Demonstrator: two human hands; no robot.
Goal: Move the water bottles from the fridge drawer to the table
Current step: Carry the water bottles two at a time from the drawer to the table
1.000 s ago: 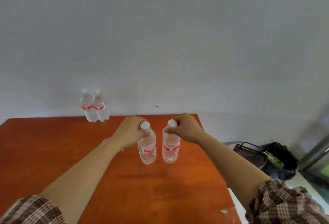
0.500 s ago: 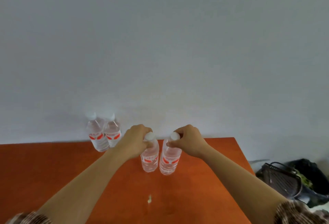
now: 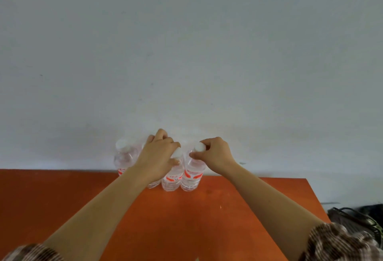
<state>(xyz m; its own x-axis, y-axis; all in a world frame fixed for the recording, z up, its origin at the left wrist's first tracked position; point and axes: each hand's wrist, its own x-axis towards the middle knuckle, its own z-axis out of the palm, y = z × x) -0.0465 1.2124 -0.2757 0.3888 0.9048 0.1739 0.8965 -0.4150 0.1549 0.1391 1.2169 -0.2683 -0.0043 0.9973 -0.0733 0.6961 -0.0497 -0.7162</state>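
Several clear water bottles with red labels and white caps stand in a row at the far edge of the orange table [image 3: 228, 209], against the white wall. My left hand [image 3: 159, 158] grips the cap end of one bottle [image 3: 173, 179]. My right hand [image 3: 215, 155] pinches the neck of the bottle beside it [image 3: 191, 177]. Both bottles stand upright on the table, close together. An earlier bottle [image 3: 124, 160] stands at the left of the row; another is mostly hidden behind my left hand.
A dark wire basket and a black bag [image 3: 356, 221] sit on the floor past the table's right edge. The wall runs directly behind the bottles.
Both hands carried their bottles away from me across the table to the far edge, setting them beside the two bottles that stood there. The view has tilted upward.
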